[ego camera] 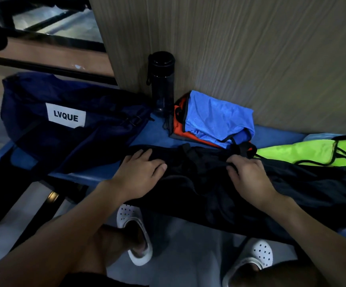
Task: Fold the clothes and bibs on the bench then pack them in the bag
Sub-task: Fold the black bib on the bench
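The black garment [219,189] lies spread across the blue bench [153,132], its near edge hanging over the front, right in front of the person. The left hand [141,172] rests flat on the garment's left end, fingers straight and slightly spread, gripping nothing. The right hand [248,175] is on the upper edge further right, with its fingers curled down and the thumb tucked in, pinching a fold of the black cloth just beside a black strap [243,149].

Behind the hands, against the wood-grain panel [240,48], sits a folded blue bib [217,116] on top of a folded orange bib [178,121], both with dark trim. To the right, a neon green bib [312,151] with black edging lies unfolded, and the black garment overlaps its near side.

A dark water bottle [162,83] stands upright against the panel with its lid on, between the folded stack and the bag. The navy bag [50,100] slumps at the left end of the bench, showing a white label reading LVQUE [65,117]. I cannot tell from here whether it is open or what is in it.

Below the bench is a pale grey floor [188,245], with the person's white perforated clogs [134,226] on it.
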Available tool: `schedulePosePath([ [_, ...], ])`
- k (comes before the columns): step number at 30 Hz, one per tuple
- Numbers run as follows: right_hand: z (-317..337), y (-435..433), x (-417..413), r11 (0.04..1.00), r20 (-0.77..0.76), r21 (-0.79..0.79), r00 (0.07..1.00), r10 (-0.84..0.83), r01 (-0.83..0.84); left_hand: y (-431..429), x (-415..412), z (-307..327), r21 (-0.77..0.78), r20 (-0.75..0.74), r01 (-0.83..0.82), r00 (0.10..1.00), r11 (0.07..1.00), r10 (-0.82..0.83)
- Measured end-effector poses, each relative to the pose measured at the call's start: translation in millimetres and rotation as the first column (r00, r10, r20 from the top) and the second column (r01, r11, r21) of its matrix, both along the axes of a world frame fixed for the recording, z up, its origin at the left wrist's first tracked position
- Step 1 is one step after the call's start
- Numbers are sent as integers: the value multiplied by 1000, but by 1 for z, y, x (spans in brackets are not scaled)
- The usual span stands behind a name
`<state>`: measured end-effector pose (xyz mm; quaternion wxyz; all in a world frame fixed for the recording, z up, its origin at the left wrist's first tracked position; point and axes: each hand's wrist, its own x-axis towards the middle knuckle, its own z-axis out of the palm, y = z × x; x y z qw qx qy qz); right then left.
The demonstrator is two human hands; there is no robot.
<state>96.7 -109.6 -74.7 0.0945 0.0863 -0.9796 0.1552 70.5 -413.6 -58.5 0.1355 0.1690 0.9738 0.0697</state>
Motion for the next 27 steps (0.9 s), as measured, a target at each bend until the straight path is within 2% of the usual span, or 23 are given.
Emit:
schedulePosePath([
  [4,3,1,-5,1000,-9,20,1000,-8,8,2,-5,-7,-86,58,-10,998,996,15],
  [8,2,3,-8,994,-5,45,995,-96,96,6,-8,-8,-165,100,-76,991,983,94],
  [9,2,4,-6,994,-43,56,995,-87,90,8,-6,-6,-134,51,-105,992,985,112],
  [11,3,4,0,992,-124,124,992,9,7,16,1,-1,-14,-161,-97,983,995,94],
  [13,2,3,7,976,-122,200,987,107,-81,26,4,0,126,-363,48,932,991,1],
  [14,0,3,8,969,-94,231,989,116,-92,30,4,-2,156,-385,110,922,982,-42],
  [16,-7,7,4,967,-48,247,996,72,-58,34,3,-9,108,-252,128,963,986,-97],
  [18,-9,8,-2,980,-21,198,1000,-7,11,32,1,-23,5,-107,107,989,994,-106],
  [21,-10,7,-9,987,-88,132,993,-83,94,26,-4,-31,-60,-8,79,997,995,-79],
  [23,-9,7,-5,982,-151,161,986,-74,98,26,-5,-28,-38,-28,35,999,999,-36],
  [25,-7,8,5,980,-194,187,980,-34,71,28,-4,-24,43,-151,11,989,999,-4],
  [27,-7,13,13,982,-211,184,978,-9,49,30,-3,-25,101,-274,106,959,989,-74],
])
